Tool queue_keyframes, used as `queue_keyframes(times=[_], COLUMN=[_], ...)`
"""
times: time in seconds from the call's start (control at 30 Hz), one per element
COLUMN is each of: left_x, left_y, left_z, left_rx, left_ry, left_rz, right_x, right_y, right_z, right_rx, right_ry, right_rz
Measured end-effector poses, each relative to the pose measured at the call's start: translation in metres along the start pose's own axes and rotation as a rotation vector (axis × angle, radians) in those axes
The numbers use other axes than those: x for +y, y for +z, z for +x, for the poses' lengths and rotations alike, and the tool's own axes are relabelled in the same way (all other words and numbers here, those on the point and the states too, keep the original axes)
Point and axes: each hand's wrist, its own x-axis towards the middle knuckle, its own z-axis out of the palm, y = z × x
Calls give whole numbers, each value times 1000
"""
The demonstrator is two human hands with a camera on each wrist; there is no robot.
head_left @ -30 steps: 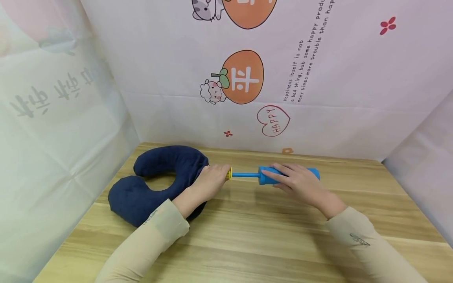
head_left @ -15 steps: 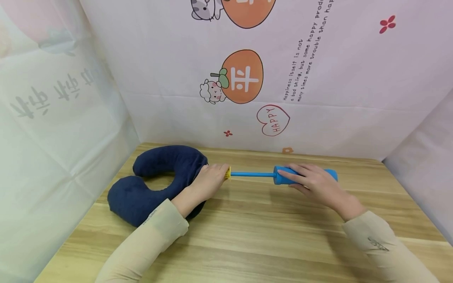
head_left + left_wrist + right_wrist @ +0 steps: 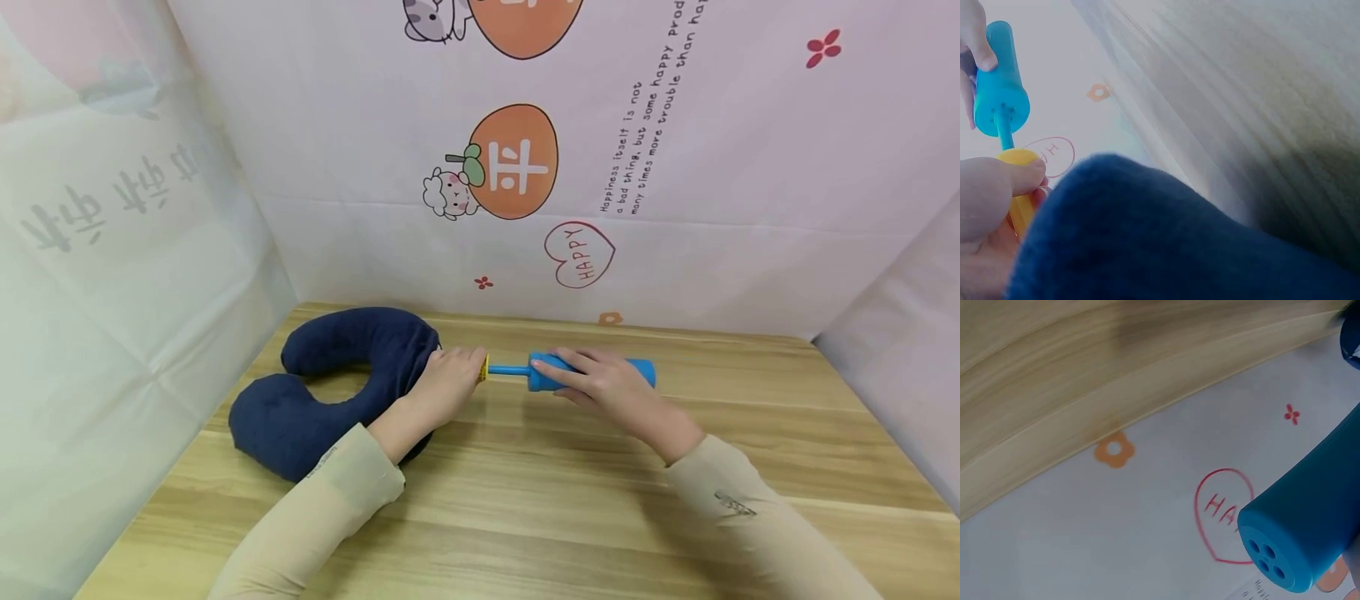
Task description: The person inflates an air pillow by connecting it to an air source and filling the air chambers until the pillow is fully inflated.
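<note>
A blue hand pump [image 3: 642, 372] with a yellow nozzle end [image 3: 1022, 214] lies level over the table, pointing left. My left hand [image 3: 444, 385] pinches the yellow end between thumb and fingers, right at the edge of a navy U-shaped neck pillow [image 3: 300, 423]. The nozzle's tip is hidden behind that hand. My right hand [image 3: 603, 385] grips the blue barrel. A short stretch of thin blue rod [image 3: 508, 370] shows between the hands. In the right wrist view, the barrel's rounded end [image 3: 1275, 559] has several small holes.
The wood-grain table [image 3: 525, 517] meets a white printed cloth [image 3: 360, 250] at its back edge. More pale cloth [image 3: 142, 333] hangs along the left side, and another sheet stands at the right.
My right hand first drew the barrel rightward, lengthening the bare rod, then slid it back left, so the rod is now shortest. The left hand and pillow have hardly moved.
</note>
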Motion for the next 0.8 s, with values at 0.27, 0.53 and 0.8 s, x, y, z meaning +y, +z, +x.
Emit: queue_keyframes(times=[0.27,0.53,0.8], left_x=[3,0,-7], left_y=[0,1,2], left_z=[0,-1,-3], left_rx=[-9,1,42], left_ry=[-7,7,59], left_rz=[24,45,39], right_x=[-21,-29,-11], right_y=[15,17,8], right_z=[31,44,25], right_rx=[-46,-108,-89], right_ry=[34,87,46], right_rz=[-23,-16,25])
